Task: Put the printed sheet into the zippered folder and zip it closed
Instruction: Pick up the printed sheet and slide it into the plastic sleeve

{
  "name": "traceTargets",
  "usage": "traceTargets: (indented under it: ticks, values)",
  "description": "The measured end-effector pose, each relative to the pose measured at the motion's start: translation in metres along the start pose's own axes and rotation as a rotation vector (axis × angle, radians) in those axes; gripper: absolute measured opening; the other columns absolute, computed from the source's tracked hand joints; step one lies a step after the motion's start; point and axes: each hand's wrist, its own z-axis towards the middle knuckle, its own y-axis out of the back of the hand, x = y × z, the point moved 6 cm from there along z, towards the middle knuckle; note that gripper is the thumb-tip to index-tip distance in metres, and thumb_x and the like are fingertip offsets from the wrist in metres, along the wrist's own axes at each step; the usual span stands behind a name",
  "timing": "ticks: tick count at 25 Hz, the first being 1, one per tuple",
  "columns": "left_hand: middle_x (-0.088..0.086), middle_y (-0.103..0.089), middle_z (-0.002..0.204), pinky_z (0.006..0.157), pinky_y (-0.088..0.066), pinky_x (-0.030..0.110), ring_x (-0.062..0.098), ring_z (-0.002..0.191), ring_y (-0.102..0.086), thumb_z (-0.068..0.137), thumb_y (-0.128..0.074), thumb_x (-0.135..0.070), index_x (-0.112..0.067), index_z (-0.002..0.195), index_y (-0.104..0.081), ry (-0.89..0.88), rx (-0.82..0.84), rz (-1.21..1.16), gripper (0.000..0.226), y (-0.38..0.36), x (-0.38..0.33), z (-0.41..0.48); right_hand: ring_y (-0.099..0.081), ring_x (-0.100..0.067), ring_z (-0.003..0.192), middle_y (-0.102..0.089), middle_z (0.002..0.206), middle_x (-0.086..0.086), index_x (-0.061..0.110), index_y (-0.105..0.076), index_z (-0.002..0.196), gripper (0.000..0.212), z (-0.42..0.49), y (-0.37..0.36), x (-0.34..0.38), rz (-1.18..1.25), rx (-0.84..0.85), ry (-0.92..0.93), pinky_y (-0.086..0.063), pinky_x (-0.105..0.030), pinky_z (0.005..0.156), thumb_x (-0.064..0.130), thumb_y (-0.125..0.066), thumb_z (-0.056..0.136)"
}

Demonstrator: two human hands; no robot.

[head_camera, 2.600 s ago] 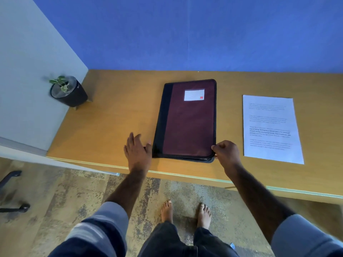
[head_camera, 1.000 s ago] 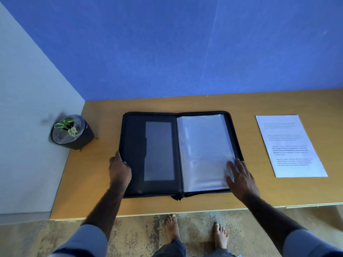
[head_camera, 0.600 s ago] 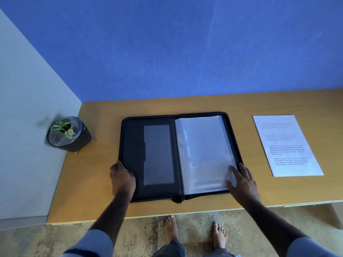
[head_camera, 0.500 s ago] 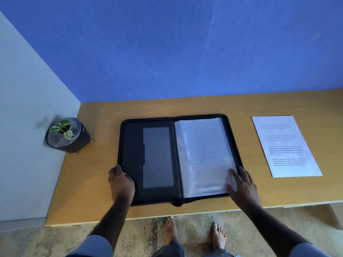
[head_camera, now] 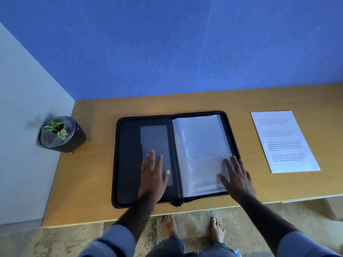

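The black zippered folder [head_camera: 128,160] lies open flat on the wooden desk [head_camera: 96,182]. Its left half carries a grey clear pocket [head_camera: 154,138]; its right half holds clear plastic sleeves [head_camera: 200,145]. My left hand [head_camera: 153,179] rests flat, fingers spread, on the lower part of the left half. Over the lower right corner of the sleeves my right hand [head_camera: 237,179] lies flat with fingers apart. The printed sheet [head_camera: 284,141] sits on the desk to the right of the folder, untouched.
A small potted plant [head_camera: 59,134] in a black pot stands at the desk's left end against a grey side panel [head_camera: 27,127]. A blue wall [head_camera: 167,52] backs the desk. My bare feet [head_camera: 193,227] show below the desk's front edge.
The folder went from closed to open flat. In the last half second my left hand slid from the folder's left edge onto the inner left half; the right hand stayed on the sleeves.
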Motion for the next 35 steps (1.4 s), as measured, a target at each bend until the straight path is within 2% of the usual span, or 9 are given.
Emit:
traceTargets:
  ticks: [3, 7, 11, 15, 19, 23, 29, 32, 35]
  values:
    - [0.011, 0.021, 0.168, 0.128, -0.003, 0.047, 0.031, 0.155, 0.015, 0.102, -0.022, -0.062, -0.022, 0.162, 0.007, -0.178, 0.114, 0.058, 0.077, -0.019, -0.049, 0.013, 0.015, -0.02, 0.156, 0.015, 0.169, 0.006, 0.029, 0.0, 0.163, 0.078, 0.002, -0.003, -0.001, -0.018, 0.004, -0.029, -0.013, -0.048, 0.125, 0.065, -0.031, 0.101]
    - [0.01, 0.015, 0.169, 0.126, -0.011, 0.052, 0.033, 0.157, 0.007, 0.101, -0.026, -0.06, -0.021, 0.163, 0.002, -0.266, 0.169, 0.127, 0.078, -0.036, -0.081, 0.017, 0.014, -0.018, 0.156, 0.013, 0.169, 0.008, 0.026, -0.001, 0.163, 0.079, 0.001, -0.002, -0.004, -0.024, 0.01, -0.038, -0.016, -0.044, 0.126, 0.064, -0.031, 0.101]
    - [0.012, 0.005, 0.17, 0.125, -0.018, 0.054, 0.035, 0.157, -0.005, 0.1, -0.024, -0.061, -0.018, 0.163, -0.007, -0.304, 0.154, 0.185, 0.078, -0.041, -0.077, 0.018, 0.015, -0.018, 0.156, 0.016, 0.169, 0.009, 0.026, 0.002, 0.163, 0.078, 0.0, 0.001, -0.003, -0.03, 0.035, -0.016, -0.015, -0.042, 0.126, 0.06, -0.033, 0.103]
    - [0.014, 0.001, 0.17, 0.124, -0.019, 0.055, 0.036, 0.157, -0.007, 0.101, -0.022, -0.061, -0.016, 0.163, -0.009, -0.298, 0.168, 0.214, 0.079, -0.044, -0.078, 0.017, 0.015, -0.019, 0.157, 0.016, 0.17, 0.006, 0.025, 0.003, 0.163, 0.078, -0.001, 0.008, 0.0, -0.039, 0.068, -0.005, -0.014, -0.041, 0.125, 0.058, -0.035, 0.103]
    - [0.018, -0.009, 0.169, 0.121, -0.018, 0.054, 0.04, 0.154, -0.017, 0.1, -0.024, -0.059, -0.012, 0.16, -0.025, -0.275, 0.158, 0.195, 0.077, -0.051, -0.09, 0.024, 0.005, -0.023, 0.159, 0.004, 0.173, 0.004, 0.022, -0.011, 0.163, 0.073, -0.001, 0.017, 0.003, -0.032, 0.053, 0.018, -0.025, -0.048, 0.122, 0.055, -0.037, 0.103]
    - [0.019, -0.015, 0.168, 0.121, -0.017, 0.055, 0.04, 0.154, -0.019, 0.101, -0.029, -0.057, -0.008, 0.157, -0.034, -0.288, 0.124, 0.196, 0.074, -0.056, -0.129, 0.045, -0.021, -0.022, 0.153, -0.025, 0.168, 0.002, 0.025, -0.039, 0.152, 0.056, 0.008, 0.03, -0.015, 0.043, -0.011, 0.091, -0.039, -0.046, 0.112, 0.05, -0.041, 0.102]
    - [0.016, -0.016, 0.168, 0.121, -0.012, 0.052, 0.035, 0.154, -0.02, 0.1, -0.034, -0.061, -0.012, 0.158, -0.031, -0.373, 0.129, 0.187, 0.077, -0.068, -0.261, 0.091, -0.059, -0.029, 0.127, -0.058, 0.146, -0.004, 0.02, -0.064, 0.134, 0.043, 0.054, 0.082, -0.119, 0.177, -0.2, 0.143, -0.048, -0.046, 0.1, 0.039, -0.053, 0.097]
    - [0.014, -0.005, 0.17, 0.126, -0.007, 0.049, 0.034, 0.157, -0.011, 0.095, -0.034, -0.068, -0.014, 0.161, -0.022, -0.418, 0.189, 0.152, 0.086, -0.084, -0.33, 0.124, -0.064, -0.032, 0.121, -0.063, 0.141, -0.008, 0.016, -0.069, 0.128, 0.043, 0.103, 0.119, -0.197, 0.161, -0.258, 0.118, -0.05, -0.048, 0.095, 0.036, -0.053, 0.093]
    - [0.01, 0.011, 0.17, 0.127, -0.002, 0.051, 0.031, 0.157, 0.008, 0.092, -0.051, -0.066, -0.017, 0.163, -0.004, -0.394, 0.302, 0.112, 0.098, -0.098, -0.381, 0.145, -0.053, -0.031, 0.136, -0.053, 0.152, -0.008, 0.013, -0.06, 0.139, 0.047, 0.155, 0.154, -0.261, 0.112, -0.21, 0.084, -0.045, -0.047, 0.106, 0.028, -0.061, 0.094]
